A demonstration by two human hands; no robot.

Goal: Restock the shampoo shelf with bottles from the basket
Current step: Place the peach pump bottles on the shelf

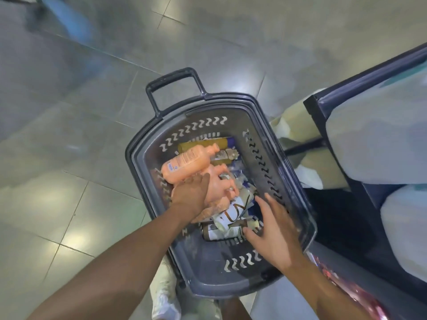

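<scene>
left hand (196,195) closed on orange bottles (187,163), long axis running 2 o'clock; right hand (272,229) open over basket (307,204).

The basket (147,155) stands open at the top, so a hand can drop straight in; its near end shows bare floor of the basket, free of bottles; the far half is crowded, with an orange bottle (187,163) lying across the heap; the raised handle (173,83) bars the far end; the shelf (360,88) crowds the right side; the tiled floor (69,135) to the left lies open.
</scene>
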